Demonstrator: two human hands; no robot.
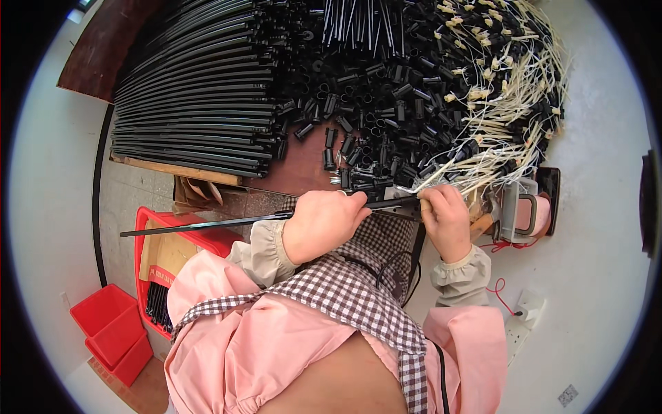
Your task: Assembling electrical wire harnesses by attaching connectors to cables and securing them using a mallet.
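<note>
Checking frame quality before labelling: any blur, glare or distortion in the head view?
Head view: strong fisheye bend, black vignette at the rim; even light, no harsh glare; left hand, right hand and thin black rod reasonably sharp; black tube pile merges into dark, low-detail mass.

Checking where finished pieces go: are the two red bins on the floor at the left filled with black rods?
No: the two nested red bins show only bare insides, while the black rods lie stacked on the table.
</note>
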